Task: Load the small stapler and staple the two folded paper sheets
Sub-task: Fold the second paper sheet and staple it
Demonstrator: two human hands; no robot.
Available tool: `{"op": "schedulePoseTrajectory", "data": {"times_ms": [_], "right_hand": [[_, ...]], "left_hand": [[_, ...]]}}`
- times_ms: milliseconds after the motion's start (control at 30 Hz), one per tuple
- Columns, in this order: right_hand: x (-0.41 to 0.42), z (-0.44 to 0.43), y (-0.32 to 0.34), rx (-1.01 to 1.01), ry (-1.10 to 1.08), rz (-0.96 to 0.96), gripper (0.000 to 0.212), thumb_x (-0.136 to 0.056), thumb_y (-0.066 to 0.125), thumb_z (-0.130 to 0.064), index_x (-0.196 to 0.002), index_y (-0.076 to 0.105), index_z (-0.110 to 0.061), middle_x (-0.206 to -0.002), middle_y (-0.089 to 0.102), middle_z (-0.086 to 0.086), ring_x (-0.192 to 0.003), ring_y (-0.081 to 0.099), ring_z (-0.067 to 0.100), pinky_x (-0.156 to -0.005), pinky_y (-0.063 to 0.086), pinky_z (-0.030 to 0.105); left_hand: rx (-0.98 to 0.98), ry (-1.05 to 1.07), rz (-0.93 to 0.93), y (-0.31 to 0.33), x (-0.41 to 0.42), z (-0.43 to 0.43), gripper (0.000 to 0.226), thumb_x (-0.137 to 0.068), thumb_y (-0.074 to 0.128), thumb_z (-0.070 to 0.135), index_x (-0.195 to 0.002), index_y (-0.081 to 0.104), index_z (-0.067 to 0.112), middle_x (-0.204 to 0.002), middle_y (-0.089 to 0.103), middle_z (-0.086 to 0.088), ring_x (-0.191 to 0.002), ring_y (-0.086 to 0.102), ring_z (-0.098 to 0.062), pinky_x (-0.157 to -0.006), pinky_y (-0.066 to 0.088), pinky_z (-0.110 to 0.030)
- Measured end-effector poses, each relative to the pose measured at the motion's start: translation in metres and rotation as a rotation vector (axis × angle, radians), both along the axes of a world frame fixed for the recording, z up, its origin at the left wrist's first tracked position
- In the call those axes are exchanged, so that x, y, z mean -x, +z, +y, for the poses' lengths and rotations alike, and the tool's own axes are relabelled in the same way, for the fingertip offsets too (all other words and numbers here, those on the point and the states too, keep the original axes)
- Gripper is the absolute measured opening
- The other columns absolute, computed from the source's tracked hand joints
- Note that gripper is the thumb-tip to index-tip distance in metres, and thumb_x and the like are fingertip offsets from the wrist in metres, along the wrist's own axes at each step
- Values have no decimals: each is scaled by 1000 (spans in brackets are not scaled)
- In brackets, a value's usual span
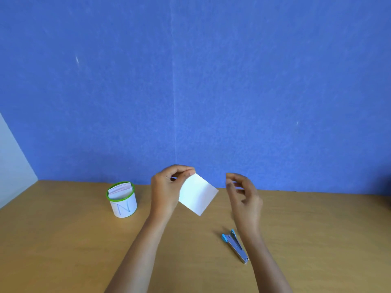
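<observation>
The folded paper (pixel 198 194) hangs above the desk (pixel 63 250), pinched at one corner by the left hand's (pixel 166 187) fingers (pixel 186 171). The right hand (pixel 246 197) is beside it, loose and empty. The small stapler (pixel 234 245) lies below. That tiny pinch could let the paper slip and fall.

right hand (pixel 245 197) blurred, forearms (pixel 135 250) cropped below
</observation>
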State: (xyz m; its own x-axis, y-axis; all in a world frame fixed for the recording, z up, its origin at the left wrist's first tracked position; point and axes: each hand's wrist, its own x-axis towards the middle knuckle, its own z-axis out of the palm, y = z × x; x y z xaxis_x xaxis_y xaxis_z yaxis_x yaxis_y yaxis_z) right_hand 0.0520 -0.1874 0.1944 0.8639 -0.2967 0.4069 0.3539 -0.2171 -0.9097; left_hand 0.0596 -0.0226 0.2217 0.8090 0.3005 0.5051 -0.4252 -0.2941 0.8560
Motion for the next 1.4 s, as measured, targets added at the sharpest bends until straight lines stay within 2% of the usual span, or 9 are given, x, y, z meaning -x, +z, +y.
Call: {"op": "schedulePoseTrajectory", "data": {"times_ms": [100,200,367,600,767,900,1067,1167,1400], "right_hand": [[-1,11,10,199,146,-44,20,-86,66,-24,-105,67,-32,-98,68,-21,-90,59,-4,-73,42,5],[-3,15,10,187,194,19,16,-85,67,-20,-95,71,-32,-86,71,-21,-80,61,-5,-68,42,3],[-6,13,8,-99,174,151,12,-85,68,-19,-86,74,-30,-83,74,-14,-75,65,-1,-69,48,14],[-5,15,4,-687,192,289,11,-86,66,-8,-92,72,-15,-78,72,-1,-67,65,7,-57,52,17],[-7,15,-9,-593,180,310,13,-86,66,-9,-96,71,-14,-85,72,1,-74,65,10,-70,51,20],[-5,11,-15,-532,291,363,10,-84,67,-3,-91,71,-7,-76,73,0,-72,69,6,-65,53,14],[-5,14,-18,-775,284,399,6,-83,67,-1,-88,66,-4,-76,71,2,-72,70,8,-62,54,13],[-5,19,-21,-833,266,408,5,-85,65,-1,-87,63,-5,-81,68,5,-76,68,12,-61,54,13],[-7,19,-29,-741,315,380,3,-88,62,-4,-90,60,-5,-77,62,6,-84,67,18,-65,54,13]], "left_hand": [[-108,-57,11,-1,-2,-10,20,-75,76,14,-69,73,33,-75,71,25,-72,64,6,-65,40,-3],[-128,-100,20,-1,-2,-13,14,-75,76,17,-72,74,30,-77,72,21,-74,64,4,-65,40,-4],[6,-97,118,-5,-3,-6,22,-77,75,15,-83,72,36,-81,73,17,-73,63,7,-67,44,-5],[297,-181,355,-28,-1,-9,27,-81,71,10,-108,68,13,-84,75,0,-71,69,-2,-62,52,-13],[180,-111,336,-33,-3,-8,18,-86,65,7,-102,72,12,-93,74,5,-81,66,3,-69,49,-8],[126,-43,285,-30,-6,-4,19,-89,61,11,-105,72,15,-99,72,9,-90,63,4,-69,43,0],[399,-113,387,-38,-3,-8,23,-85,67,12,-108,68,15,-93,71,2,-88,66,-10,-76,54,-25],[523,-181,393,-43,-1,-12,12,-86,65,8,-98,69,9,-84,74,2,-85,68,-13,-71,55,-23],[475,-123,372,-50,-4,-13,7,-87,64,9,-87,71,7,-80,72,-1,-78,67,-17,-74,56,-30]]}}
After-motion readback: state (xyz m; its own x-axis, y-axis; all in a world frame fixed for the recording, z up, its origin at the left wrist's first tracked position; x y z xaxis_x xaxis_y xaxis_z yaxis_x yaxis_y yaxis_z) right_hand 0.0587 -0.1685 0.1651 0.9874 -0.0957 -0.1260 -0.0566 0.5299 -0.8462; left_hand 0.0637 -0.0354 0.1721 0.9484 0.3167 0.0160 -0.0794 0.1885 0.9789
